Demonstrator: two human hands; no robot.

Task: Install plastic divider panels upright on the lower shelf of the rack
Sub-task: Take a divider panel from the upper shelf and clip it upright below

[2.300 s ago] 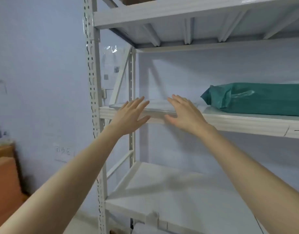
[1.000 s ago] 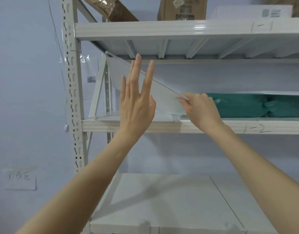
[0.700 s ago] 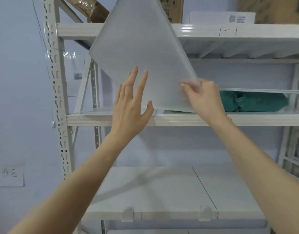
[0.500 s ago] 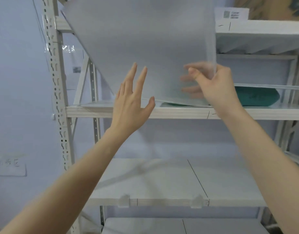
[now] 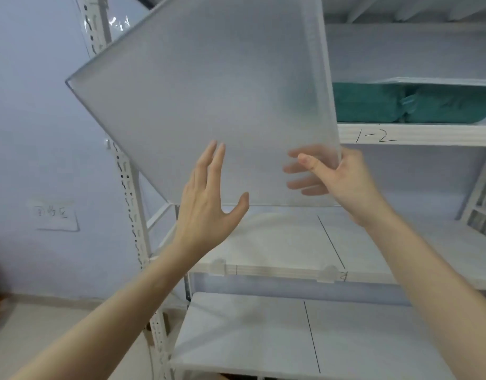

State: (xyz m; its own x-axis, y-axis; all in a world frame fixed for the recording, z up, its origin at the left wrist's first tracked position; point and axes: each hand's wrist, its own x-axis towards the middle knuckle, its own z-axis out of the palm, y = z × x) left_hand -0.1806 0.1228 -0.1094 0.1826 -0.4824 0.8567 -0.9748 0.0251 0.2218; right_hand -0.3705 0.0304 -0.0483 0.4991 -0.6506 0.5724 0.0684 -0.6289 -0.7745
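Observation:
A large frosted, translucent plastic divider panel hangs tilted in the air in front of the white rack, its face toward me. My right hand pinches its lower right corner, thumb in front and fingers showing blurred through the plastic. My left hand is spread open just below and in front of the panel's bottom edge; I cannot tell whether it touches. Below lies the lower shelf, with two small clear clips on its front lip.
A white perforated upright stands left of the shelves. Green wrapped packages lie on the shelf marked "1-2". Another white shelf sits lowest. A paper label is stuck to the blue wall at left.
My right hand has lifted the panel off the middle shelf, pulled it out and lowered it toward me. The view has tipped down, so both lower shelves now show. My left hand stays open.

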